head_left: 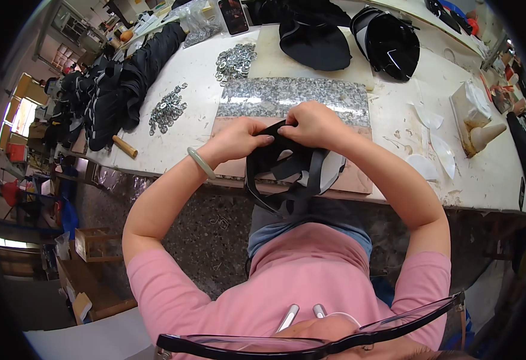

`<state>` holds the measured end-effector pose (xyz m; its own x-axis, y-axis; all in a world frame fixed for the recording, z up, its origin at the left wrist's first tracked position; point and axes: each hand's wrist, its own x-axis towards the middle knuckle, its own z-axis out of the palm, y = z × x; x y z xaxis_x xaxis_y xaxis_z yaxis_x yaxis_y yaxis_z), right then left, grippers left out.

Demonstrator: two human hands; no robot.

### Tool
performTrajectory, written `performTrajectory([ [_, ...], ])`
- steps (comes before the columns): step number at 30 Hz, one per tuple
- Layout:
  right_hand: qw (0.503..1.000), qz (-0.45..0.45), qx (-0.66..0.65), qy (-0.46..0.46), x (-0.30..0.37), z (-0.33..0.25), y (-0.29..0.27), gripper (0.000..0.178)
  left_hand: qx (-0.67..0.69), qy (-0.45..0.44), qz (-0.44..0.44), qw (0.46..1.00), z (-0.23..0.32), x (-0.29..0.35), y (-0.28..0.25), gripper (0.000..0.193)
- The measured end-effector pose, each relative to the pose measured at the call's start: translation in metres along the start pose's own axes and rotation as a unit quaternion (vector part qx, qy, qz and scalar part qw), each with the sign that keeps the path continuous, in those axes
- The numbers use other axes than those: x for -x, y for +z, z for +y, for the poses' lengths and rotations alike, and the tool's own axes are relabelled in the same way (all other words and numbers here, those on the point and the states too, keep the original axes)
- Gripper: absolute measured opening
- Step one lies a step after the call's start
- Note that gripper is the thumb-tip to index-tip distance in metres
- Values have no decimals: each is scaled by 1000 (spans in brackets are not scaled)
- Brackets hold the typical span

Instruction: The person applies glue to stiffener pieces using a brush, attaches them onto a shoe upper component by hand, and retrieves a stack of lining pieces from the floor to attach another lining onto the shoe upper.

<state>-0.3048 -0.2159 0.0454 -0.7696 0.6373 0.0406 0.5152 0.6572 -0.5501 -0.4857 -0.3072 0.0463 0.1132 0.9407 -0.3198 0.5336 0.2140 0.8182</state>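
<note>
Over the near edge of the worktable, my left hand and my right hand pinch the top edge of a black strappy piece, their fingertips close together. It has several openings between its straps and a pale inner side showing at the right; its exact kind is unclear. The lower part hangs over the table edge, above my lap. Whether a small part sits between my fingertips is hidden. Beneath my hands lies a speckled stone slab with a pinkish board nearer me.
Small metal rings form two heaps left of the slab. Black sewn pieces are piled at far left, beside a wooden stick. More black pieces lie behind. At right are white scraps and a glue-stained container.
</note>
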Motion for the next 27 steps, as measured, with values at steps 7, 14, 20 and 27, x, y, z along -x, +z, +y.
performTrajectory([
  [7, 998, -34, 36, 34, 0, 3, -8, 32, 102, 7, -47, 994, -3, -1, -3, 35],
  [14, 999, -24, 41, 13, 0, -1, 1, 27, 119, -51, -69, 989, -2, -4, -1, 24],
  [20, 997, -71, 40, -19, 5, -3, -4, 32, 40, -51, -11, 998, -16, -8, 3, 16],
  [27, 987, -145, 18, 69, 3, -4, -27, 44, 150, -74, 40, 985, -18, 11, 16, 19],
])
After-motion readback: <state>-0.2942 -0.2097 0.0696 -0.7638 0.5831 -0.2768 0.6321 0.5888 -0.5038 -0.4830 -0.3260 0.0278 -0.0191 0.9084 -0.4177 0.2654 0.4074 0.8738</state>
